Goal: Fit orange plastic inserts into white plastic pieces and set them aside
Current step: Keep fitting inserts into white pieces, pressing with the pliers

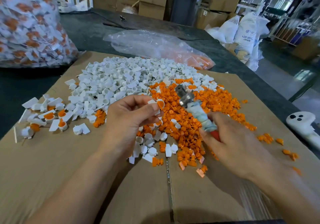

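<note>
The left hand (133,118) pinched a white piece (154,102) with an orange insert (161,104) in its cup, just right of the white pile (121,78). The right hand (239,147) gripped a taped tool (192,106), its metal head near that piece. Left of the pile lay only a few finished pieces (50,116). The pile itself, and the loose orange inserts (190,128) to its right, looked barely dented.

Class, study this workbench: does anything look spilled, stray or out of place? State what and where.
Yes. A few orange inserts lie scattered on the cardboard to the right, apart from the main orange pile. White pieces are also mixed into that pile, just below the left hand.
</note>
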The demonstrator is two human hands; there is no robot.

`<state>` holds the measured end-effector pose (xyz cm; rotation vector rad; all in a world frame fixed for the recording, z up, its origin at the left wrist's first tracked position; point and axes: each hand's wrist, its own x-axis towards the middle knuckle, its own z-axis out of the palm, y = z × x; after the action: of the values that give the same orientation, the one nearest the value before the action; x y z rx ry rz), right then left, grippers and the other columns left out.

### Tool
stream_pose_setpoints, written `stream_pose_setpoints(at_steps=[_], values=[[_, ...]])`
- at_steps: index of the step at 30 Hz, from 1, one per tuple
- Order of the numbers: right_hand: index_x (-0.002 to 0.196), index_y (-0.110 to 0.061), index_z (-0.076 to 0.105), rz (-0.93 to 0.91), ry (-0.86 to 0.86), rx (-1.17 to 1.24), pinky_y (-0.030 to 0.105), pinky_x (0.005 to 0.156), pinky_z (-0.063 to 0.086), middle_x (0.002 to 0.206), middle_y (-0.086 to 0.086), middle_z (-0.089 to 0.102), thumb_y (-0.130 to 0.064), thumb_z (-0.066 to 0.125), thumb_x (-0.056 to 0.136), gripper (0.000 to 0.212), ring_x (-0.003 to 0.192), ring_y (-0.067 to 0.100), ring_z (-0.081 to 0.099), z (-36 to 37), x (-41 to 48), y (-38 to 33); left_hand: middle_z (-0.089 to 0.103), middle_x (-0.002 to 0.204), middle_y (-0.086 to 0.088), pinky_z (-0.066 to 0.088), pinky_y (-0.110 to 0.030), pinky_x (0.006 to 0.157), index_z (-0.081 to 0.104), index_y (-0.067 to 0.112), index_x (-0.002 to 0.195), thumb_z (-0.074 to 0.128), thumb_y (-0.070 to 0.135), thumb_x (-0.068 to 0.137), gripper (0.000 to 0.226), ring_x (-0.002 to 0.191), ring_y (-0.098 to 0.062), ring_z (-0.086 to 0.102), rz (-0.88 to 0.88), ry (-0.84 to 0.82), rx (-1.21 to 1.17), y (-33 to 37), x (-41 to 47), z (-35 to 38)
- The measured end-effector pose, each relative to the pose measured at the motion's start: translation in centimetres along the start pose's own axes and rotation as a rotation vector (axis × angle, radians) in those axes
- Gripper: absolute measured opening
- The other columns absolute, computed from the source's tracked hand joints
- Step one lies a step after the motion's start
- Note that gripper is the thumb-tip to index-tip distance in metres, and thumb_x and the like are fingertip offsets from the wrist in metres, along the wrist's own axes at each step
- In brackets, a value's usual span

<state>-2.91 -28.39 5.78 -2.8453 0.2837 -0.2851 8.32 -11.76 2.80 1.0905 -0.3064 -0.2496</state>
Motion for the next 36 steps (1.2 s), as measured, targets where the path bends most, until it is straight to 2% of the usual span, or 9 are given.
stream_pose_setpoints(at_steps=[2, 4, 9, 15, 19, 24, 29, 33, 36], values=[[0.122, -0.030, 0.037, -0.024, -0.021, -0.015, 0.019, 0.065, 0.023, 0.110, -0.011, 0.042, -0.047, 0.038, 0.088, 0.039, 0.088, 0.006, 0.041, 0.6, 0.1, -0.1, 0.067, 0.059, -0.001, 0.051, -0.019, 0.053, 0.072, 0.019, 0.060, 0.072, 0.015, 0.054, 0.007, 0.058, -0.015, 0.067, 0.020, 0.002, -0.021, 0.0, 0.0, 0.0], [0.131, -0.027, 0.031, -0.039, -0.021, -0.025, 0.017, 0.064, 0.020, 0.120, -0.009, 0.039, -0.048, 0.037, 0.089, 0.047, 0.090, 0.004, 0.036, 0.8, 0.3, -0.4, 0.067, 0.059, 0.000, 0.052, -0.019, 0.053, 0.072, 0.019, 0.060, 0.072, 0.015, 0.054, 0.007, 0.059, -0.015, 0.067, 0.034, 0.000, -0.036, -0.1, 0.0, 0.1], [0.133, -0.026, 0.030, -0.069, -0.035, 0.014, 0.019, 0.074, 0.026, 0.124, -0.007, 0.040, -0.050, 0.034, 0.088, 0.051, 0.095, 0.006, 0.041, 1.4, 0.4, -1.1, 0.067, 0.060, -0.003, 0.053, -0.020, 0.053, 0.068, 0.013, 0.065, 0.070, 0.009, 0.058, 0.008, 0.058, -0.016, 0.068, 0.044, 0.002, -0.067, -0.2, -0.1, 0.2], [0.135, -0.026, 0.028, -0.096, -0.030, -0.017, 0.016, 0.069, 0.020, 0.126, -0.008, 0.040, -0.052, 0.033, 0.088, 0.054, 0.108, 0.007, 0.041, 1.6, 0.4, -1.2, 0.066, 0.059, 0.000, 0.053, -0.020, 0.054, 0.070, 0.016, 0.061, 0.069, 0.011, 0.057, 0.006, 0.056, -0.013, 0.065, 0.063, 0.017, -0.080, -0.2, 0.0, 0.2], [0.132, -0.028, 0.030, -0.102, -0.016, -0.024, 0.016, 0.068, 0.020, 0.121, -0.010, 0.041, -0.051, 0.034, 0.088, 0.050, 0.094, 0.001, 0.035, 1.6, 0.4, -1.4, 0.065, 0.058, 0.000, 0.053, -0.020, 0.054, 0.071, 0.016, 0.061, 0.069, 0.010, 0.058, 0.007, 0.054, -0.013, 0.065, 0.059, 0.025, -0.073, -0.3, 0.0, 0.2], [0.124, -0.027, 0.031, -0.105, -0.010, -0.091, 0.020, 0.070, 0.022, 0.101, -0.014, 0.034, -0.052, 0.032, 0.088, 0.044, 0.088, 0.004, 0.033, 1.5, 0.2, -1.8, 0.064, 0.058, 0.000, 0.054, -0.021, 0.056, 0.072, 0.018, 0.061, 0.068, 0.010, 0.059, 0.009, 0.054, -0.014, 0.065, 0.041, 0.027, -0.060, -0.3, 0.1, 0.1], [0.111, -0.029, 0.036, -0.144, 0.007, -0.198, 0.024, 0.074, 0.023, 0.094, -0.012, 0.038, -0.055, 0.023, 0.085, 0.040, 0.089, 0.008, 0.031, 1.2, 0.2, -2.1, 0.064, 0.056, 0.001, 0.054, -0.019, 0.054, 0.072, 0.019, 0.060, 0.068, 0.010, 0.058, 0.010, 0.052, -0.012, 0.065, 0.026, 0.014, -0.046, -0.4, 0.2, 0.0], [0.106, -0.029, 0.037, -0.177, 0.017, -0.259, 0.027, 0.080, 0.023, 0.097, -0.012, 0.044, -0.057, 0.020, 0.083, 0.040, 0.095, 0.010, 0.033, 1.0, 0.1, -2.2, 0.063, 0.054, 0.001, 0.053, -0.017, 0.052, 0.071, 0.019, 0.058, 0.067, 0.010, 0.058, 0.011, 0.051, -0.009, 0.064, 0.017, 0.012, -0.041, -0.4, 0.2, 0.0], [0.098, -0.030, 0.031, -0.156, -0.002, -0.183, 0.022, 0.068, 0.023, 0.090, -0.012, 0.038, -0.053, 0.028, 0.087, 0.026, 0.086, 0.008, 0.034, 1.3, 0.0, -2.1, 0.063, 0.053, -0.001, 0.053, -0.017, 0.051, 0.071, 0.018, 0.058, 0.067, 0.010, 0.058, 0.009, 0.049, -0.009, 0.063, 0.011, 0.008, -0.037, -0.4, 0.2, 0.0]])
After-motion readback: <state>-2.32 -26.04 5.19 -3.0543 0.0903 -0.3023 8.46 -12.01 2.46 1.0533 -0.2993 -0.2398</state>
